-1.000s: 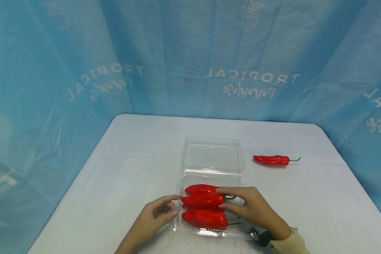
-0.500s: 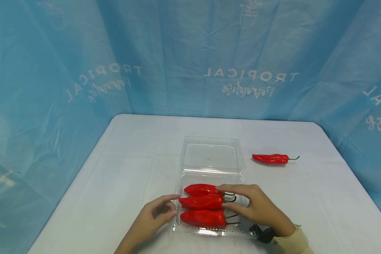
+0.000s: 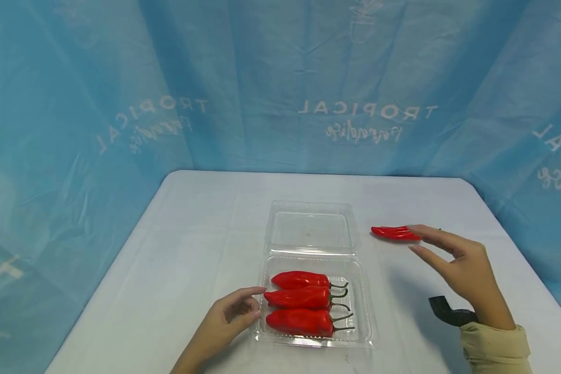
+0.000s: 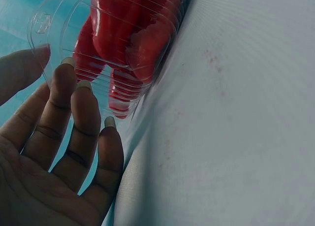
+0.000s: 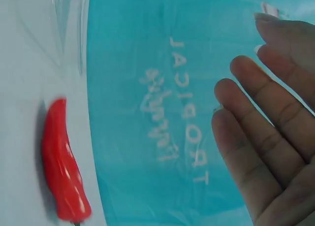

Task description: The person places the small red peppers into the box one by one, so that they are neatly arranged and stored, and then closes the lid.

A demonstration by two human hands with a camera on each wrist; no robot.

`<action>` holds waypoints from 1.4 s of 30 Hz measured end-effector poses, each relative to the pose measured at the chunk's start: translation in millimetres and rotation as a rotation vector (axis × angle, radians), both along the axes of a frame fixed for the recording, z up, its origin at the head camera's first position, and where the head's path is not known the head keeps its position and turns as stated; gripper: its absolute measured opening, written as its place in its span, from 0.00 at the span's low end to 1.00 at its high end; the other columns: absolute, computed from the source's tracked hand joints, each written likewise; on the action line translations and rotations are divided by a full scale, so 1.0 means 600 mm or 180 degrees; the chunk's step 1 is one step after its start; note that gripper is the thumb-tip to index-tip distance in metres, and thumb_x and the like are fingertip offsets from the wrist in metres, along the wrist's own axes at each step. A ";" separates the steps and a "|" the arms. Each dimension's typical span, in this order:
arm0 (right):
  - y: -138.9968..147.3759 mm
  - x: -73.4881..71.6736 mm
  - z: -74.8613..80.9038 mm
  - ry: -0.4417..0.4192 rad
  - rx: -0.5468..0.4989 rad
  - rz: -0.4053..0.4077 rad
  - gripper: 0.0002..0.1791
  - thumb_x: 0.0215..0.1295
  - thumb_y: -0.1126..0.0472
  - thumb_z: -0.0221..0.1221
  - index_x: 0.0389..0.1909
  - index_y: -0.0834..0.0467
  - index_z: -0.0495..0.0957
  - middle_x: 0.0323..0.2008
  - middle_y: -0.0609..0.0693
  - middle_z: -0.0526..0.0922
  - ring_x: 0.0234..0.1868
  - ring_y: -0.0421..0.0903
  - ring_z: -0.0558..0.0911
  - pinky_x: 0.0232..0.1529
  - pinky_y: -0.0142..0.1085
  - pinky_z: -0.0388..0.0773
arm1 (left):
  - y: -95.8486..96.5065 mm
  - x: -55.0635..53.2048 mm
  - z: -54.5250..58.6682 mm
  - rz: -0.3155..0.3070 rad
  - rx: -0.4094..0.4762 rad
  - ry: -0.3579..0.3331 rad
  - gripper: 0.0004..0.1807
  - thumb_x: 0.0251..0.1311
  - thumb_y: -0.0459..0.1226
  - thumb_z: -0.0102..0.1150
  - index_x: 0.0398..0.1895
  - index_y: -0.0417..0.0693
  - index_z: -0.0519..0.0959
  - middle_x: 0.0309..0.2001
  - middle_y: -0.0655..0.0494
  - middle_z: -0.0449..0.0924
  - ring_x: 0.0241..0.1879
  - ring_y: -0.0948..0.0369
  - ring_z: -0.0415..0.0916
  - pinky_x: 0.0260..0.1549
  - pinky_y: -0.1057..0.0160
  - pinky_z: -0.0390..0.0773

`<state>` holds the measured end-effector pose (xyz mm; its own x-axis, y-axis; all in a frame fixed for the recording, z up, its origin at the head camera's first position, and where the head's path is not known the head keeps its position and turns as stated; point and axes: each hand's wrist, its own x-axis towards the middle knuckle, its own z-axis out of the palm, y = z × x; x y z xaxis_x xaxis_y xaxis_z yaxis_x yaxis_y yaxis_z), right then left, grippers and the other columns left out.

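Note:
A clear plastic clamshell container (image 3: pixel 364 311) lies on the table with its lid (image 3: pixel 313 228) folded back. Several red peppers (image 3: pixel 299 297) with green stems lie in its base, stems to the right. My left hand (image 3: pixel 224 322) is at the container's left side, fingertips at the wall; in the left wrist view, loosely bent fingers (image 4: pixel 86 108) are beside the clear wall with red peppers behind it. My right hand (image 3: pixel 463 265) hovers with thumb and fingers apart above a single red pepper (image 3: pixel 392 233), covering its stem end. In the right wrist view nothing is between the fingers.
The white-covered table (image 3: pixel 196 234) stands against a blue printed curtain (image 3: pixel 262 78) at the back and sides. A black strap piece (image 3: pixel 451 314) sticks out by the right wrist, next to a beige sleeve (image 3: pixel 495 343).
My right hand has let go of the peppers in the container and moved right and away, to the single pepper. The peppers stay lying in the base. My left hand has hardly moved.

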<state>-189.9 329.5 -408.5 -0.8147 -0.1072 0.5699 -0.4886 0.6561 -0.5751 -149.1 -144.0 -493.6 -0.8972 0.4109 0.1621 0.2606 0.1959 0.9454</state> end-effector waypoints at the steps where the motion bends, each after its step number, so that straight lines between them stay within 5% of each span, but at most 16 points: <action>1: 0.013 -0.008 0.001 -0.0084 -0.0041 -0.0024 0.26 0.58 0.69 0.73 0.58 0.52 0.84 0.54 0.52 0.86 0.56 0.30 0.80 0.54 0.18 0.71 | -0.001 -0.001 0.000 0.0006 -0.0008 0.0000 0.23 0.67 0.31 0.64 0.65 0.44 0.77 0.39 0.62 0.81 0.40 0.59 0.79 0.48 0.63 0.82; 5: 0.061 -0.054 -0.009 -0.0528 -0.0140 -0.0209 0.21 0.67 0.58 0.69 0.60 0.51 0.83 0.55 0.54 0.85 0.53 0.26 0.81 0.49 0.16 0.73 | -0.008 -0.007 -0.002 0.0046 -0.0048 -0.0039 0.22 0.68 0.34 0.64 0.64 0.45 0.78 0.38 0.56 0.81 0.40 0.59 0.79 0.48 0.63 0.82; 9: 0.096 -0.096 -0.035 -0.1031 -0.0049 -0.0469 0.25 0.68 0.45 0.65 0.63 0.50 0.81 0.57 0.55 0.84 0.51 0.29 0.81 0.46 0.16 0.73 | -0.012 -0.007 -0.007 0.0046 -0.0093 -0.0183 0.22 0.68 0.36 0.64 0.64 0.49 0.78 0.39 0.53 0.82 0.41 0.58 0.80 0.49 0.63 0.82; 13: 0.115 -0.116 -0.059 -0.1503 0.0087 -0.0541 0.34 0.67 0.36 0.63 0.67 0.53 0.77 0.62 0.59 0.80 0.62 0.54 0.79 0.57 0.46 0.80 | -0.013 -0.003 -0.009 0.0038 -0.0104 -0.0243 0.22 0.68 0.37 0.64 0.65 0.48 0.78 0.40 0.54 0.82 0.42 0.57 0.81 0.50 0.63 0.81; 16: 0.121 -0.123 -0.072 -0.1663 0.0143 -0.0501 0.37 0.66 0.35 0.62 0.67 0.55 0.76 0.65 0.63 0.76 0.68 0.68 0.70 0.57 0.70 0.69 | -0.015 0.001 -0.006 0.0068 -0.0091 -0.0185 0.22 0.68 0.36 0.64 0.65 0.47 0.78 0.40 0.54 0.82 0.42 0.57 0.80 0.50 0.63 0.81; 19: 0.125 -0.128 -0.081 -0.1728 0.0194 -0.0542 0.37 0.66 0.34 0.62 0.67 0.54 0.77 0.68 0.65 0.72 0.70 0.72 0.64 0.57 0.75 0.65 | -0.017 0.002 -0.001 0.0088 -0.0076 -0.0160 0.22 0.68 0.36 0.64 0.65 0.46 0.77 0.40 0.53 0.82 0.42 0.57 0.80 0.51 0.63 0.81; 23: 0.130 -0.134 -0.097 -0.1920 0.0216 -0.0574 0.39 0.64 0.33 0.63 0.68 0.53 0.76 0.72 0.67 0.66 0.72 0.74 0.58 0.57 0.77 0.62 | -0.017 0.002 0.002 0.0075 -0.0071 -0.0181 0.22 0.68 0.36 0.64 0.65 0.46 0.77 0.40 0.52 0.82 0.42 0.57 0.80 0.51 0.63 0.81; 27: 0.124 -0.138 -0.120 -0.2014 0.0349 -0.0501 0.43 0.59 0.31 0.66 0.69 0.52 0.75 0.73 0.69 0.63 0.71 0.76 0.58 0.55 0.73 0.69 | -0.016 0.004 0.003 0.0076 -0.0089 -0.0184 0.22 0.68 0.36 0.64 0.65 0.47 0.78 0.40 0.53 0.82 0.41 0.57 0.80 0.50 0.63 0.82; 31: 0.120 -0.134 -0.136 -0.1862 0.0352 -0.0440 0.41 0.59 0.34 0.68 0.66 0.56 0.77 0.67 0.69 0.71 0.65 0.71 0.67 0.50 0.62 0.80 | -0.015 0.006 0.002 0.0072 -0.0125 -0.0169 0.21 0.69 0.37 0.63 0.65 0.49 0.78 0.39 0.55 0.82 0.41 0.58 0.81 0.50 0.63 0.82; 42: 0.121 -0.135 -0.143 -0.1843 0.0169 -0.0407 0.40 0.60 0.34 0.67 0.65 0.56 0.78 0.62 0.63 0.78 0.60 0.62 0.73 0.50 0.52 0.82 | -0.015 0.006 0.006 0.0061 -0.0120 -0.0057 0.21 0.69 0.35 0.62 0.65 0.48 0.78 0.38 0.57 0.82 0.41 0.59 0.81 0.49 0.63 0.82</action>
<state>-271.1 402.3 -494.2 -0.9997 -0.0040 0.0256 -0.0205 0.7243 -0.6892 -145.7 -153.0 -490.1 -0.9075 0.3992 0.1307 0.2395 0.2362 0.9417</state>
